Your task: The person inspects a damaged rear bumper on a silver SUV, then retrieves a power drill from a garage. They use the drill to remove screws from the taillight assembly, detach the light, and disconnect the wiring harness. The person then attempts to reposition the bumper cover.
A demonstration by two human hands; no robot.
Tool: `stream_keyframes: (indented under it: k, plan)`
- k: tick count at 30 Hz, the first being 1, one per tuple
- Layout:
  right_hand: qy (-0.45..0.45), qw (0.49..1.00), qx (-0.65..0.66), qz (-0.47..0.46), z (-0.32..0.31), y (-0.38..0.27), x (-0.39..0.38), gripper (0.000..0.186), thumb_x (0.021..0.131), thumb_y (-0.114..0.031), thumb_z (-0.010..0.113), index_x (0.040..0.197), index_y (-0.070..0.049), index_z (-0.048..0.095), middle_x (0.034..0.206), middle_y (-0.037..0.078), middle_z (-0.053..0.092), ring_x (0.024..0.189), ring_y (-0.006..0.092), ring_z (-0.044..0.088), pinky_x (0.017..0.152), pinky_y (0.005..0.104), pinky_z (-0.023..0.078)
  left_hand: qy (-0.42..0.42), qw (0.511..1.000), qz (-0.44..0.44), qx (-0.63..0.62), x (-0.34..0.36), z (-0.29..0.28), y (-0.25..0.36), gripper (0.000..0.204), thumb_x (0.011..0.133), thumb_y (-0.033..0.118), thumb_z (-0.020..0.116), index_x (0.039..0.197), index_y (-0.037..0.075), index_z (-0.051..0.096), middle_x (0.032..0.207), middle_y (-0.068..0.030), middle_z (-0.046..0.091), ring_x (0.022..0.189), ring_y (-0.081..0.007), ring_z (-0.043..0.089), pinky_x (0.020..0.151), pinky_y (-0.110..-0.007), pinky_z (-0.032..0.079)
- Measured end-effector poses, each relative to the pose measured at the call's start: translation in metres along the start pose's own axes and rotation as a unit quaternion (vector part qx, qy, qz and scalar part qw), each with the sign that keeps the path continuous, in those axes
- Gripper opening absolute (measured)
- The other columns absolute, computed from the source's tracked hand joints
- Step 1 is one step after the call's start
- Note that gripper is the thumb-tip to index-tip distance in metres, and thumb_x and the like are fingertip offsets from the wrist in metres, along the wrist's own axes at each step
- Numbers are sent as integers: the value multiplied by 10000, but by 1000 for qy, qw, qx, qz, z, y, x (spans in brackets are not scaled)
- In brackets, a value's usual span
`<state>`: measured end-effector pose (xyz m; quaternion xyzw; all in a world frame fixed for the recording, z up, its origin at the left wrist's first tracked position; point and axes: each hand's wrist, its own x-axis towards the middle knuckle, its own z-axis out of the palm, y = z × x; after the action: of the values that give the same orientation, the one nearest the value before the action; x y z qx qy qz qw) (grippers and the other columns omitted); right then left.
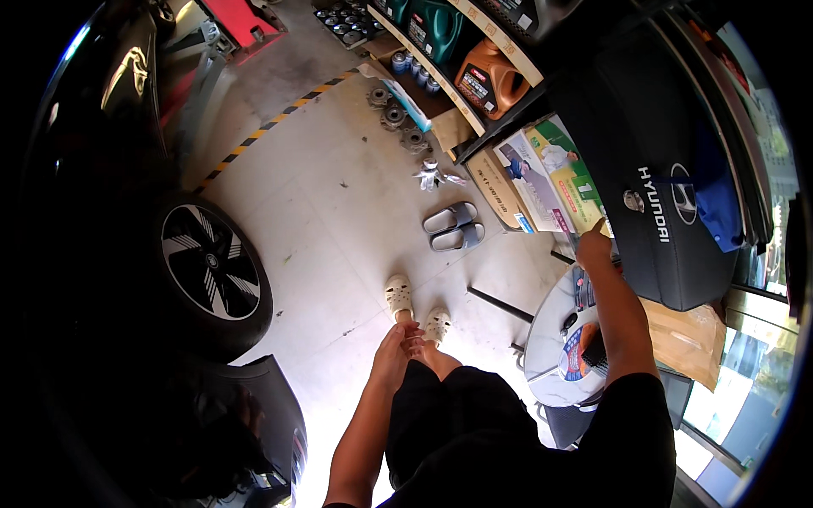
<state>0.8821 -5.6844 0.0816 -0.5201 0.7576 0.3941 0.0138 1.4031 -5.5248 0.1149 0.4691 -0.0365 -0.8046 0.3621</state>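
Note:
My left hand (393, 352) hangs in front of my legs, above the pale clogs (398, 294). Its fingers are loosely bent and apart, and I see nothing in them. On the right my arm reaches forward, and my right hand (594, 250) is beside a large black padded case (656, 127) with pale lettering and an emblem. One finger stretches out toward the green and yellow printed carton (569, 182); the other fingers are partly hidden. I cannot tell whether that finger touches the carton. Nothing shows in this hand.
A car wheel (212, 261) and dark car body fill the left. Grey slippers (455, 227) and white gloves (432, 175) lie on the floor (339, 220). A shelf (461, 102) holds oil jugs (489, 80). A round table (546, 339) is at the right, near a brown paper bag (686, 334).

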Motion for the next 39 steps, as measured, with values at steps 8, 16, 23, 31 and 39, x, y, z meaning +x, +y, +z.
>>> stream_keyframes:
  k: [8,16,23,31,39]
  plan:
    - [-18,1000,-19,2,-4,7,-20,597,863,-271,700,1403,-53,569,1619,332,112,976,318,733,779,366,602,64,998,11,5,-36,-14,-40,394,1074,324,369,1223,33,590,1080,-82,627,979,-187,585,879,-336,465]
    - [4,1000,-21,-15,5,21,-33,553,833,-280,726,1309,-14,636,1596,348,163,981,294,736,786,390,601,73,997,21,-12,-69,-17,-82,392,1078,315,353,1208,27,584,1063,-84,634,935,-184,604,832,-329,489]
    - [-19,992,-21,-125,-5,12,-46,470,851,-258,694,1233,15,673,1464,327,426,979,318,733,841,406,587,84,995,53,-11,-102,-8,-97,398,1068,316,361,1191,2,572,1082,-126,631,922,-224,615,807,-349,501]
    - [75,990,67,-97,11,19,-23,540,857,-209,632,1276,128,578,1273,335,605,883,329,743,757,420,600,79,994,81,-13,-106,5,-103,359,1080,309,390,1236,41,572,1125,-92,643,965,-183,608,854,-335,481]
    - [50,977,182,-96,18,-3,-47,572,867,-312,607,1292,70,577,1415,318,508,973,376,719,897,466,564,85,993,78,6,-131,17,-126,359,1066,269,371,1214,15,576,1117,-112,641,969,-202,606,840,-334,483]
